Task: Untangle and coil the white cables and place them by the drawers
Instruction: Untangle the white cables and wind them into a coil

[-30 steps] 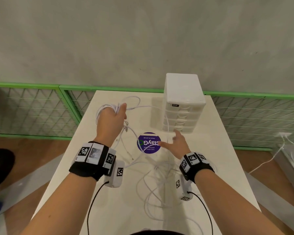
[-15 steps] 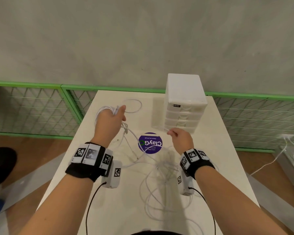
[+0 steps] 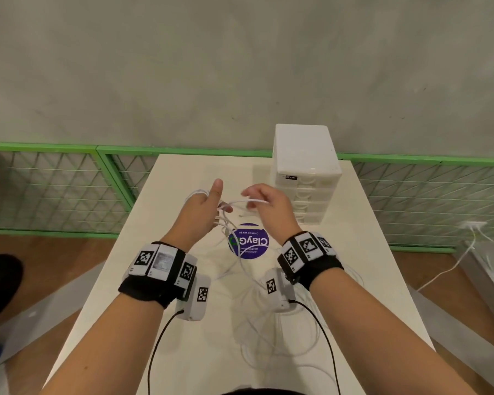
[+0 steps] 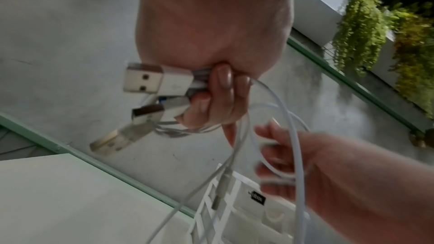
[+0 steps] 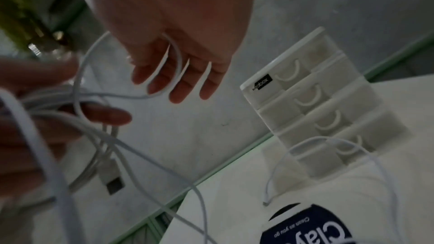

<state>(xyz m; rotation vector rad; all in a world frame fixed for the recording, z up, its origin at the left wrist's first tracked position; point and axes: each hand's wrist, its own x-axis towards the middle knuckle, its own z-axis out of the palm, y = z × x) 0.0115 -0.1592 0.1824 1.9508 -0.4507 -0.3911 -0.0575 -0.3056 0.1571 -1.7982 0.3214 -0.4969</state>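
Note:
My left hand [image 3: 211, 208] is raised over the table, thumb up, and grips a bundle of white cables; its curled fingers [image 4: 218, 88] hold several USB plugs [image 4: 150, 79]. My right hand [image 3: 254, 201] is close beside it, left of the white drawers [image 3: 303, 149], with one cable strand [image 3: 240, 201] stretched between the two hands. That strand loops across the right fingers [image 5: 178, 81]. More white cable lies in a loose tangle [image 3: 268, 332] on the table under my wrists. One cable end [image 5: 266, 201] rests on the table in front of the drawers [image 5: 317, 99].
A round purple sticker [image 3: 248, 240] marks the middle of the white table [image 3: 377, 266]. A green mesh fence [image 3: 54, 189] runs behind the table along a grey wall. Another white cord [image 3: 451, 269] trails on the floor at the right.
My right hand has left the drawers' front and moved left and up to the left hand, bringing a cable strand. The left hand has shifted right with its bundle.

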